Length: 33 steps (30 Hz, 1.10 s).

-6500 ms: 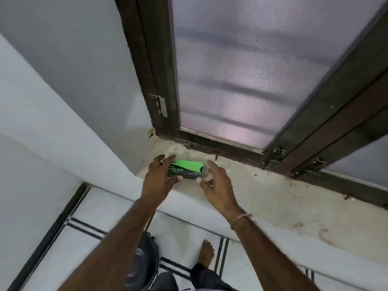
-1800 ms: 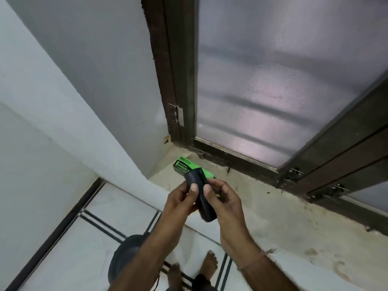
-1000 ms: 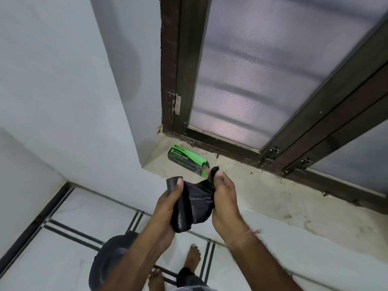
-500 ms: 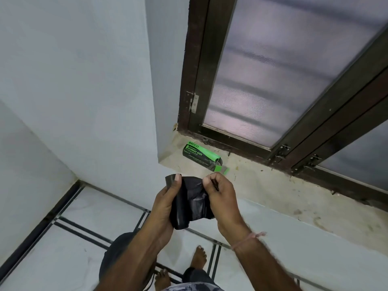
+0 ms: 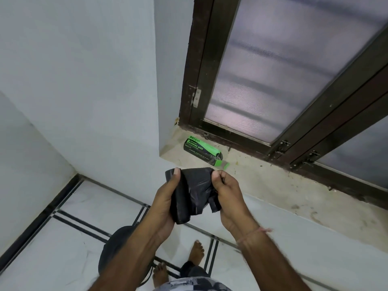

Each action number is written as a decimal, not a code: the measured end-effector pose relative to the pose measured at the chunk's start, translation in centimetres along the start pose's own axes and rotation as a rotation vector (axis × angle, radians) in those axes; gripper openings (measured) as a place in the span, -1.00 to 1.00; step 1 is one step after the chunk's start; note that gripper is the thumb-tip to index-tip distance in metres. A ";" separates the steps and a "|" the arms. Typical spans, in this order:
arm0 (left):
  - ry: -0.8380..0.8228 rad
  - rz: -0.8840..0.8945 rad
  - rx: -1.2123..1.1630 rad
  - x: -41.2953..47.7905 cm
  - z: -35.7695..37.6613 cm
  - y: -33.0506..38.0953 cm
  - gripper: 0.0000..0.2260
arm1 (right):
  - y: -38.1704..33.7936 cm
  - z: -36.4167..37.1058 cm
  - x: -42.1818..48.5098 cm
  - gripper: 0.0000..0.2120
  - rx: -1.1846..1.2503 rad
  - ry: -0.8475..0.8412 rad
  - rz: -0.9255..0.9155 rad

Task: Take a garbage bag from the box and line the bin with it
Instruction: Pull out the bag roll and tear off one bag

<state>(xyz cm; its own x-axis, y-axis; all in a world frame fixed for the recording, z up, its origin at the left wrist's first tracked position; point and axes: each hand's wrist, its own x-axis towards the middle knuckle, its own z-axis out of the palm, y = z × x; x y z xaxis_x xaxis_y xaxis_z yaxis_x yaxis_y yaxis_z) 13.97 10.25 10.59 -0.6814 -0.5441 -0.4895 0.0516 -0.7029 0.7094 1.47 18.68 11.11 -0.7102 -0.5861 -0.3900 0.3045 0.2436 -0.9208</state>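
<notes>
Together, left hand (image 5: 165, 198) and right hand (image 5: 227, 194) pinch garbage bag (image 5: 193, 194) — thumbs up.

So I'm counting two hands (image 5: 165, 203) (image 5: 230, 201) showing mid-frame, sharing one black garbage bag (image 5: 192, 194). One green box (image 5: 202, 151) is lying on the sill above them. One dark bin (image 5: 114, 250) is sitting lower left, and two bare feet (image 5: 196, 254) (image 5: 160, 276) are standing at the bottom.
</notes>
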 end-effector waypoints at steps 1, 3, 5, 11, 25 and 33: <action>0.003 -0.002 -0.010 -0.1 0.0 0.0 -0.53 | -0.1 0.0 -0.1 -0.71 0.011 -0.004 0.004; 0.005 -0.008 -0.024 -0.2 0.0 -0.1 -0.53 | -0.5 0.0 -0.3 -0.72 0.054 -0.012 0.023; -0.012 -0.018 -0.011 -0.4 0.1 -0.3 -0.52 | -0.7 -0.2 -0.5 -0.72 0.091 -0.049 0.023; -0.008 -0.016 0.004 -0.8 0.3 -0.3 -0.49 | -0.1 -0.3 -1.1 -0.70 -0.072 -0.098 -0.043; 0.006 -0.018 0.008 -1.8 0.4 -0.3 -0.45 | -0.9 -0.5 -2.3 -0.73 -0.177 -0.150 -0.039; 0.040 -0.037 -0.005 -1.8 0.2 -0.6 -0.51 | 0.5 -0.9 -1.3 -0.85 -0.219 0.030 0.001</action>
<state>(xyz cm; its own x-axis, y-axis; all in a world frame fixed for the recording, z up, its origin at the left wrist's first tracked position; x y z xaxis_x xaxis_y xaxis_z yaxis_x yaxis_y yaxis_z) 15.04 11.72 11.11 -0.6529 -0.5354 -0.5358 0.0306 -0.7255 0.6876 1.94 20.28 11.14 -0.7299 -0.5631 -0.3875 0.1623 0.4079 -0.8985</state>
